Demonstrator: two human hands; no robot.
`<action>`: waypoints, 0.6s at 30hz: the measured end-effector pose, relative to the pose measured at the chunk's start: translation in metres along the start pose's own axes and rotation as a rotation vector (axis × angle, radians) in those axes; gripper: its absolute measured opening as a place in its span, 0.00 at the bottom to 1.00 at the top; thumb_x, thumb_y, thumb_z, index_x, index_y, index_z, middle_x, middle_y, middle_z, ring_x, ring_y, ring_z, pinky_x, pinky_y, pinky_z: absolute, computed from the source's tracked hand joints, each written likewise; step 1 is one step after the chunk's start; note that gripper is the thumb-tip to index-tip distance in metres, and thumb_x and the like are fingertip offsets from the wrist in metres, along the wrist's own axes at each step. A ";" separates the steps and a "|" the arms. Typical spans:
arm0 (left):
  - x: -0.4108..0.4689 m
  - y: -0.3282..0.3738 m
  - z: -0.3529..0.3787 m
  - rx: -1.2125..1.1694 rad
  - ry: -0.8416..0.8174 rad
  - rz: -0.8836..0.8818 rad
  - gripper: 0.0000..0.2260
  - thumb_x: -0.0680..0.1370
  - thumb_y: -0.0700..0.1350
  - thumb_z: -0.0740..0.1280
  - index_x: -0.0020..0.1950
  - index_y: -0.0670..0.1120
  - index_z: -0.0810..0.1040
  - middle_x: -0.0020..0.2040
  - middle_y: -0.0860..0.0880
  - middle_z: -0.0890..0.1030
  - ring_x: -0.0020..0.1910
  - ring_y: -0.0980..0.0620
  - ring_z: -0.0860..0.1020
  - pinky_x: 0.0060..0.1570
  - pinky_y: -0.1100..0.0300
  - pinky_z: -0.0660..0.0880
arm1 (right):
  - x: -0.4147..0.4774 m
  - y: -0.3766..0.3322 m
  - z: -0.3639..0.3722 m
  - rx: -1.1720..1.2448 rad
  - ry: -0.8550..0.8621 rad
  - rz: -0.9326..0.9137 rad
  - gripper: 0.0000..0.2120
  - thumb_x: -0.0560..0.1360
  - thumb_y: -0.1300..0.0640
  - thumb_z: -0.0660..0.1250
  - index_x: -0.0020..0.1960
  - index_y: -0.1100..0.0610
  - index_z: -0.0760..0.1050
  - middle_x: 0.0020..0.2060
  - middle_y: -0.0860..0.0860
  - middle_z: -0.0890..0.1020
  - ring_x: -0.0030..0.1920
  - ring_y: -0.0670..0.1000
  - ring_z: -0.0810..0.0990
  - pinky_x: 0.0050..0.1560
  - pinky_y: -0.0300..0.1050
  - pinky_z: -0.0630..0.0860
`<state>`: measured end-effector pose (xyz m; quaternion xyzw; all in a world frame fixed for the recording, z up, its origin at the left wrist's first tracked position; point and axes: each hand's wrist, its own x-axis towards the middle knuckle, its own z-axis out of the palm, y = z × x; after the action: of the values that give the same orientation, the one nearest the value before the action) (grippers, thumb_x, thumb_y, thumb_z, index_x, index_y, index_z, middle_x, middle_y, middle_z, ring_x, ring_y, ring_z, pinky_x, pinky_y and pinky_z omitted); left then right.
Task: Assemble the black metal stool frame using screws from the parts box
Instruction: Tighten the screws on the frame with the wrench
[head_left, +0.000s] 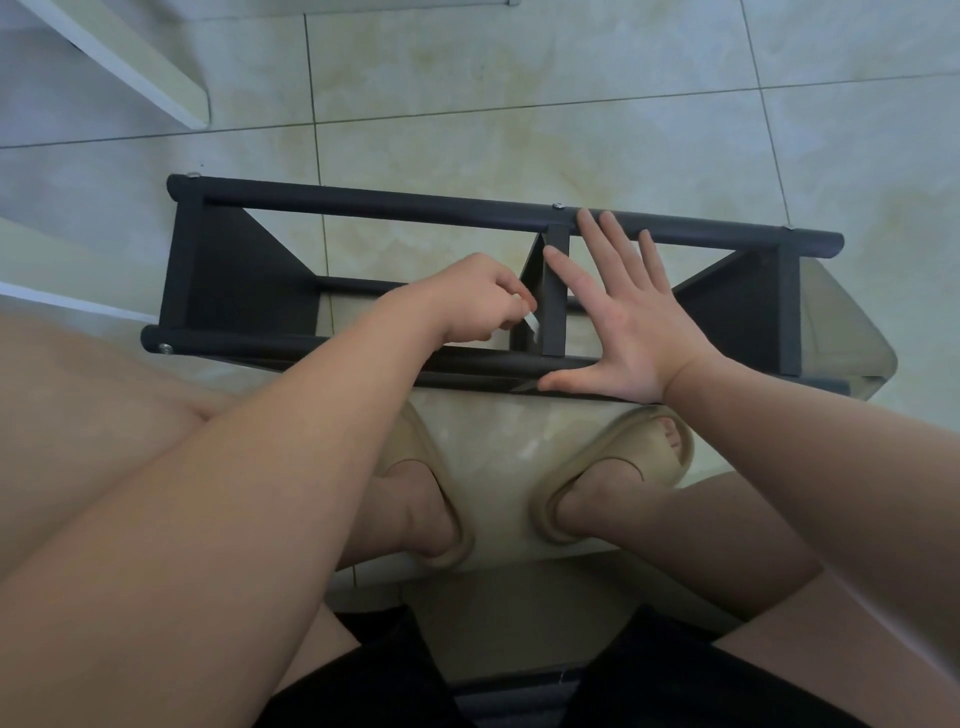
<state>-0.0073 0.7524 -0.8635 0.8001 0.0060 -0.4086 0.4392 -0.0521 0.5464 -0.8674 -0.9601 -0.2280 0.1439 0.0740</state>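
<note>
The black metal stool frame (374, 208) stands on the tiled floor in front of my feet, its two long round rails running left to right with cross pieces between them. Screw heads show on the far rail and at the near left end. My left hand (470, 301) grips a small silver tool (531, 323), probably a hex key, its tip beside the middle cross piece (555, 291). My right hand (618, 312) lies flat with fingers spread across the frame, thumb on the near rail and fingertips reaching the far rail. The parts box is not in view.
My feet in beige slippers (623, 467) sit just under the frame's near rail. A white panel (130, 57) leans at the top left, and another pale edge (62, 304) shows at the left.
</note>
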 end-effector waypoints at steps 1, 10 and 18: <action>0.000 0.000 0.004 -0.071 0.016 -0.026 0.08 0.81 0.44 0.65 0.44 0.52 0.79 0.49 0.47 0.82 0.52 0.50 0.81 0.54 0.53 0.78 | 0.000 0.000 0.000 0.001 -0.001 0.000 0.57 0.66 0.19 0.55 0.83 0.52 0.47 0.81 0.60 0.41 0.81 0.61 0.38 0.78 0.66 0.39; 0.002 0.001 0.013 -0.309 0.182 -0.083 0.05 0.79 0.44 0.71 0.53 0.45 0.81 0.40 0.51 0.84 0.40 0.56 0.82 0.54 0.55 0.78 | 0.000 0.000 0.000 0.007 0.002 -0.002 0.57 0.66 0.19 0.56 0.83 0.52 0.47 0.82 0.60 0.41 0.81 0.61 0.38 0.78 0.65 0.39; 0.003 -0.001 0.014 -0.365 0.223 -0.083 0.03 0.77 0.45 0.73 0.48 0.48 0.80 0.41 0.50 0.85 0.40 0.55 0.83 0.53 0.55 0.80 | 0.000 0.000 0.002 0.011 0.021 -0.007 0.57 0.66 0.19 0.56 0.83 0.52 0.48 0.82 0.60 0.42 0.81 0.62 0.39 0.79 0.65 0.39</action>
<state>-0.0143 0.7419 -0.8698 0.7466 0.1614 -0.3275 0.5561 -0.0528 0.5464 -0.8692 -0.9604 -0.2297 0.1347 0.0821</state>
